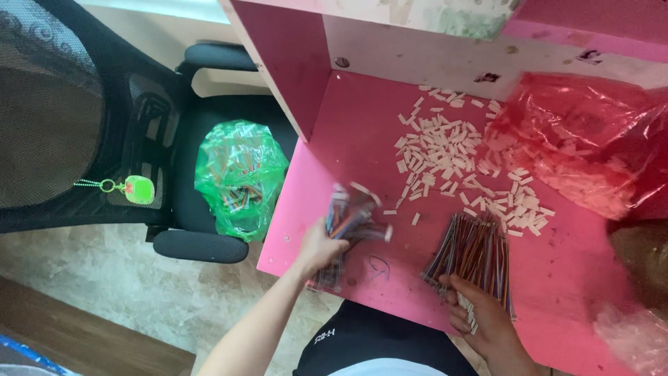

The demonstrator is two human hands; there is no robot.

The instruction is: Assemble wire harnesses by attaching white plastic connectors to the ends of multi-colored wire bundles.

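Left hand [319, 247] grips a wire bundle [346, 221] — right hand [480, 313] rests on wires [473, 254].

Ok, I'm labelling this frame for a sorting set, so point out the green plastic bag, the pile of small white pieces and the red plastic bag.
green plastic bag [240, 177]: head view, middle of its crinkled front.
pile of small white pieces [438, 150]: head view, dense middle of the pile.
red plastic bag [584, 132]: head view, upper middle of the film.

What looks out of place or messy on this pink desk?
Small white connector pieces lie scattered loose across the pink desk top, beside the red plastic bag. A green plastic bag of wires sits on the black chair seat, off the desk.
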